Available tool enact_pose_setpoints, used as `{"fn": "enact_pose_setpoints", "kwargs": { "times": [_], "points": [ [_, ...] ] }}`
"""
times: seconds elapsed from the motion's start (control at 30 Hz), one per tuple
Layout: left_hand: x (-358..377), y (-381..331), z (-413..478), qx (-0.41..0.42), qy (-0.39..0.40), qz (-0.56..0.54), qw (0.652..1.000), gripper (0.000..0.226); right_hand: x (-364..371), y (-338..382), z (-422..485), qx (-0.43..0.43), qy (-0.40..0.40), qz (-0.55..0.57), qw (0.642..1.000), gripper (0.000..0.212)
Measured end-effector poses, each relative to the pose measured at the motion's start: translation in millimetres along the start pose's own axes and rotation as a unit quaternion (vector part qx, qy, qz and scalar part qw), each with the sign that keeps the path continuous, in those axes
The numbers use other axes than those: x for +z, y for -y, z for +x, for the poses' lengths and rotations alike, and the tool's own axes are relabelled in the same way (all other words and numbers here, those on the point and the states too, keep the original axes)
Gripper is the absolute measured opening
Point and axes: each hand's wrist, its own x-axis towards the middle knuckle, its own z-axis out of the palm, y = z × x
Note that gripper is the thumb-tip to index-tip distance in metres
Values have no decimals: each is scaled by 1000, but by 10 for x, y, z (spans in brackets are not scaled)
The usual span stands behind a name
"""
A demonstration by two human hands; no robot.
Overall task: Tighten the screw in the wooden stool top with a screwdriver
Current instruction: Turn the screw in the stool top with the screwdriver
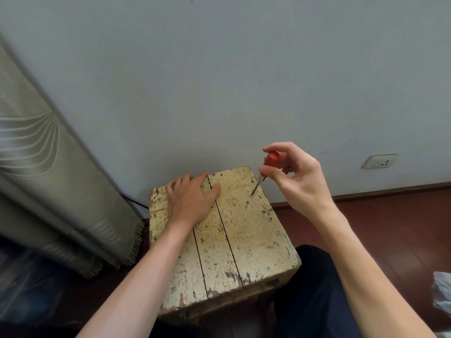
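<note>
Worn wood with flaking cream paint forms the stool top (246,242), which is made of three planks and set close to a pale wall (219,69). The left hand (192,200) is laid flat on the far left part of the top, palm down, its fingers straight and spread across the planks; nothing is gripped by it. A screwdriver (271,159) with a red handle is pinched between the thumb and curled fingers of the right hand (296,178), which is held above the far right corner. The shaft is tilted, the handle leaning right and away, and its tip is set on the screw (251,195) in the right-hand plank near the far edge. Two more small screw heads (270,219) are seen nearer along the same plank. A grey curtain (48,172) hangs at the left, and a white wall socket (379,161) is mounted at the right above the reddish-brown floor (390,228).
</note>
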Motion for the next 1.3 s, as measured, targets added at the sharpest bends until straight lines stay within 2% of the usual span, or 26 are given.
{"fn": "enact_pose_setpoints", "kwargs": {
  "times": [0.13,0.23,0.4,0.5,0.7,0.8,0.9,1.0,1.13,1.3],
  "points": [
    [2,1,-1,1,-3,-1,1000,74,86,-38,-35,-18,-54,-13,998,37],
    [3,13,10,1,-4,-4,1000,74,66,-58,-72,-38,-62,-36,997,45],
    [16,21,5,4,-10,-5,1000,72,-109,-56,-54,-20,47,10,999,50],
    [20,23,1,5,-10,-4,1000,71,-143,-44,-36,-7,71,17,997,49],
    [17,16,-3,3,-7,-3,1000,72,-28,-6,-63,-11,-16,-8,1000,32],
    [13,5,-8,4,-7,-5,1000,72,71,-5,-102,-6,-73,-15,997,33],
    [8,11,-5,6,-12,-3,1000,72,91,-13,-137,-30,-84,-23,996,28],
    [10,10,-8,6,-11,-4,1000,71,23,-38,-161,-39,-54,-55,996,37],
    [8,12,-6,8,-11,-6,1000,71,-127,-42,-143,-15,61,-18,998,55],
    [0,7,-13,9,-9,-3,1000,71,-153,-42,-103,-5,74,-5,997,47]
  ]
}}
